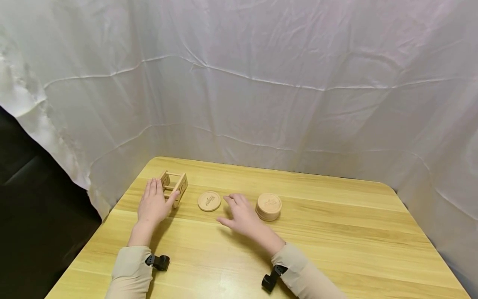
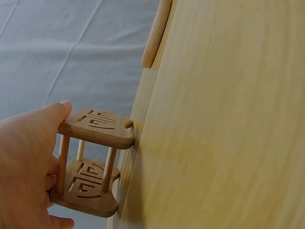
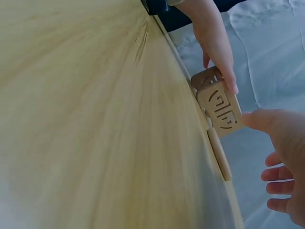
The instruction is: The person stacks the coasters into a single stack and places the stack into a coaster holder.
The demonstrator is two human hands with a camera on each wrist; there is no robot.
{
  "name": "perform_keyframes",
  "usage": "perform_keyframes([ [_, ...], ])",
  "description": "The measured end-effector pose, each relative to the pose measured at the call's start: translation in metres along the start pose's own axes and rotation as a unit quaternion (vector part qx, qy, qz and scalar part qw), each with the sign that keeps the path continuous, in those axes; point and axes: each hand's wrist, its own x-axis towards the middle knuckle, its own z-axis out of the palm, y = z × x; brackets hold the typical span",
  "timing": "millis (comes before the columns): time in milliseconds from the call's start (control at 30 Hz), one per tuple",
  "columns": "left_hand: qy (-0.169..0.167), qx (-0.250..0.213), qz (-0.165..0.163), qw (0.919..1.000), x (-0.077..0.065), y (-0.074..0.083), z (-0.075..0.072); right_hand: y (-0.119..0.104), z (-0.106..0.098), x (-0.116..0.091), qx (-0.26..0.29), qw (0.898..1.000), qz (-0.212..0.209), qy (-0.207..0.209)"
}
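Over on the left part of the table [image 1: 354, 232], I see the fingers of the left hand [image 1: 153, 203] closed about a wooden holder [image 1: 181, 189] — thumb along one slotted panel, the other fingers at the panel opposite. From the left wrist I make out slim rods [image 2: 108, 169] joining these two panels, both cut with an angular pattern. The panels stand upright at the table's surface; I cannot tell whether the holder bears its full weight there.

Toward the middle I have the right hand [image 1: 242, 214] with its fingers loosely spread and grasping nothing, the thumb held away from the rest. Its fingertips are just beside a single round coaster [image 1: 209, 201], which lies flat between the right hand and the holder, dark marking facing up. On the other side of that hand I see a stack of matching coasters [image 1: 269, 206], the top one marked too.

Farther out, my head view takes in beige sleeves [image 1: 130, 265] on both forearms, with a small black camera [image 1: 161, 262] strapped at the left wrist and a second one [image 1: 269, 282] at the right. Pale, creased cloth [image 1: 261, 83] hangs behind the table — and a black surface [image 1: 33, 199] shows at far left.
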Motion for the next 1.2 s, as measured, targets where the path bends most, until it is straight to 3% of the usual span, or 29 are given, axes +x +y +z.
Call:
perform_keyframes([
  [267,0.003,-0.001,-0.003,1.0000,-0.001,-0.001,0.001,-0.006,0.010,0.012,0.008,0.999,0.017,-0.035],
  [633,0.004,0.001,-0.002,1.0000,-0.004,-0.002,-0.001,-0.013,0.025,0.028,-0.007,0.999,0.021,-0.029],
  [1200,0.011,0.001,0.003,0.9999,-0.002,0.000,0.001,-0.014,0.030,0.047,-0.015,0.998,0.051,-0.046],
])
